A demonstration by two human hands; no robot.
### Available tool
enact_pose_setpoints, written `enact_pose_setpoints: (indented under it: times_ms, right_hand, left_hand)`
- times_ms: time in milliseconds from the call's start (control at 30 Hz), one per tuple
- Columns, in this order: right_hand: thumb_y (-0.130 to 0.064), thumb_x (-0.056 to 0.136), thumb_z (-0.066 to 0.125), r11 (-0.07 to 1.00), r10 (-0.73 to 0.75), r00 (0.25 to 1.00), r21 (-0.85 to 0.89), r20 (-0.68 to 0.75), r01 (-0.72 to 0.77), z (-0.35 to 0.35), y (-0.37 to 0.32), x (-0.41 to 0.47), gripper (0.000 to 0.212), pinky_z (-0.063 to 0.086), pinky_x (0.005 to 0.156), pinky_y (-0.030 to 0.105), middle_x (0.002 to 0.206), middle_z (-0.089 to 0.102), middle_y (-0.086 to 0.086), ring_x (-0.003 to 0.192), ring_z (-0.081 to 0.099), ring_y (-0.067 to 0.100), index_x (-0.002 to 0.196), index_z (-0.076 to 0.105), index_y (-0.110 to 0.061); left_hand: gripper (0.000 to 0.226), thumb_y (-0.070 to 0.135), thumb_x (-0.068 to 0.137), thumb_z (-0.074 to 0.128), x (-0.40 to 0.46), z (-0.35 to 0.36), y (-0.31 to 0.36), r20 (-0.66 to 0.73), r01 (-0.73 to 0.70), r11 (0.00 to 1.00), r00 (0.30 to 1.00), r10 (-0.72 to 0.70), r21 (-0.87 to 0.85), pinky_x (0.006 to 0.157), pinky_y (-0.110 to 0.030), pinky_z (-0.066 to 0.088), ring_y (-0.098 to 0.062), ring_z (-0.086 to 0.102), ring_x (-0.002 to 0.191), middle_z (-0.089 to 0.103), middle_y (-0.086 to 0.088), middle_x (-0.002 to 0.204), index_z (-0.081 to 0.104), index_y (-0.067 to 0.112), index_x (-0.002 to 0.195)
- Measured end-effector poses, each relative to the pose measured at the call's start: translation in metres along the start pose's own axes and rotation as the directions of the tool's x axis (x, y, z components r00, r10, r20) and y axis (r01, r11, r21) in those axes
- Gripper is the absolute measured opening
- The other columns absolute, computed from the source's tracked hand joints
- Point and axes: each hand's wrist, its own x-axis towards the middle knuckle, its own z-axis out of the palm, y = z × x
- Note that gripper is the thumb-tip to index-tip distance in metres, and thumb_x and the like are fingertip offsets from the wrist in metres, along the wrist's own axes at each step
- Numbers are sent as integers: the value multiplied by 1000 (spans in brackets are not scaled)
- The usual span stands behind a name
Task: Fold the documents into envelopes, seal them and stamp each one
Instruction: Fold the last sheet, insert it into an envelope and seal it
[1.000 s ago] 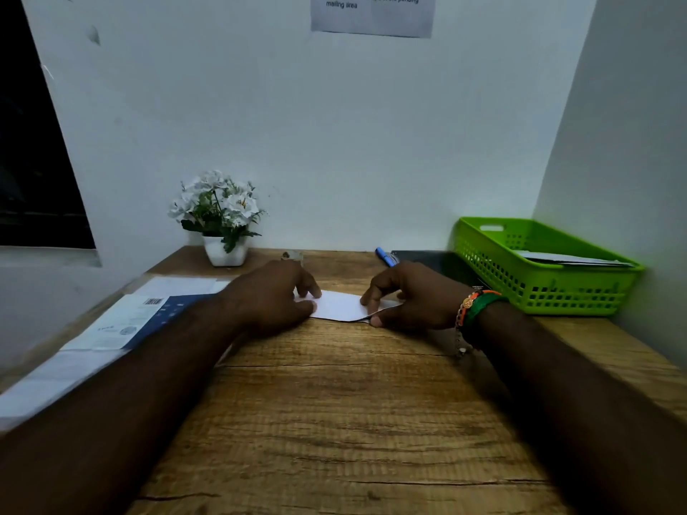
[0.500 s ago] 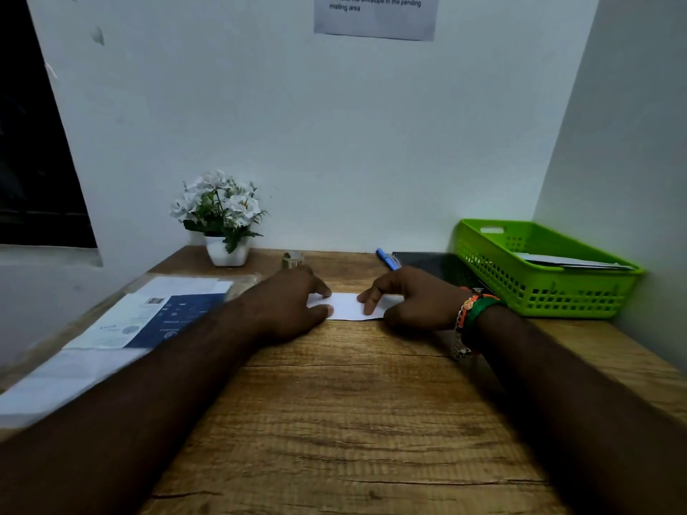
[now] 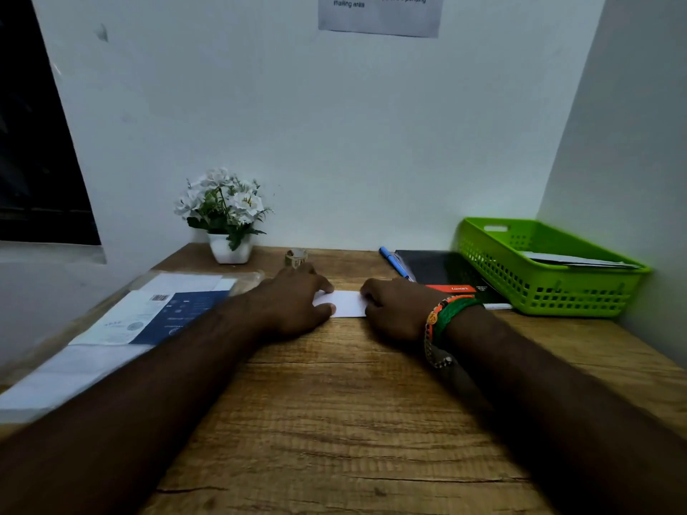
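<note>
Two hands are pressing down on a folded white paper (image 3: pixel 344 302) that is lying flat on the wooden desk (image 3: pixel 334 421), near the middle of its far half. Left hand (image 3: pixel 293 304) is resting palm-down on the paper's left end, fingers spread and flat, thumb lying along the near edge. Right hand (image 3: pixel 396 310) is covering the right end, its fingers curled downward onto the sheet; neither hand is gripping or lifting anything. Only a short strip of paper is showing between them. Bracelets (image 3: pixel 446 314) in orange and green are circling the right wrist. Just behind the left hand, a small roll of tape (image 3: pixel 296 256) is standing near the wall. A blue pen (image 3: pixel 393 262) is lying beside a black notebook (image 3: pixel 442 271) behind the right hand. A green basket (image 3: pixel 535 288) holding papers is sitting in the far right corner. Printed sheets (image 3: pixel 148 314) are lying along the desk's left side, and a potted white flower (image 3: pixel 225 213) is standing at the back left. A notice (image 3: pixel 379 13) is hanging on the wall above.
</note>
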Motion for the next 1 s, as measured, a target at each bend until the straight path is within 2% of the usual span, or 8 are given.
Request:
enact_pose_setpoints:
  times_ms: [167,333,400,500,633,800,900,1000]
  right_hand:
    - [-30,100,44,983,100,995,-152,-1,-99,-14,9,-2,18,42,75,30,93,47,5,86,51,24,103,53,-15]
    - [-34,91,51,974,120,963,-158,-240,-161,-11,24,1,25,44,69,31,92,55,8,80,55,28,73,49,-16]
    - [-37,92,52,995,34,959,-85,-281,-60,-7,26,3,21,46,77,31,109,64,9,93,61,30,96,64,-20]
    - [-41,98,49,996,-85,986,-7,-146,85,-2,16,-1,39,43,96,30,133,61,1,121,57,23,134,58,-27]
    - [-42,99,44,992,-124,988,-37,-91,121,9,8,3,39,48,100,39,129,65,6,119,59,26,131,61,-27]
    - [-48,98,45,995,-99,992,-37,-75,97,7,12,5,39,50,96,37,123,67,3,113,62,23,128,63,-28]
    - [-48,98,44,995,-88,993,-58,-76,84,7,11,4,42,49,101,41,127,65,5,118,59,26,127,63,-24]
    - [-47,99,43,994,-93,993,-71,-74,88,7,11,5,43,48,102,43,129,64,6,120,58,26,125,64,-20]
  left_hand:
    - [50,51,98,55,1,-1,0,23,1,1000,1000,-1,9,114,-49,38,-22,37,139,41,0,149,50,32,144]
    - [50,51,98,55,2,-3,-2,57,-1,1000,998,0,30,114,-48,38,-22,38,138,41,-1,149,49,32,144]
    - [50,51,98,55,2,-4,0,66,-3,998,998,-1,55,113,-47,39,-23,39,137,40,-1,149,48,32,144]
    - [49,49,98,52,2,-3,3,68,-1,996,998,-5,89,110,-48,41,-23,39,135,39,-2,148,45,30,143]
    - [50,48,103,40,-1,1,14,61,-41,995,998,36,95,111,-53,37,-23,35,138,37,-2,152,39,31,150]
    - [54,55,105,31,-4,1,26,108,-38,987,994,22,155,115,-58,29,-23,26,146,30,1,159,35,34,155]
    - [53,57,104,32,-5,-7,17,110,40,983,992,-61,178,114,-59,29,-28,26,147,31,-2,160,41,36,152]
    - [53,60,104,28,-7,-15,7,92,131,970,984,-152,206,112,-56,34,-31,32,145,38,-7,158,59,33,137]
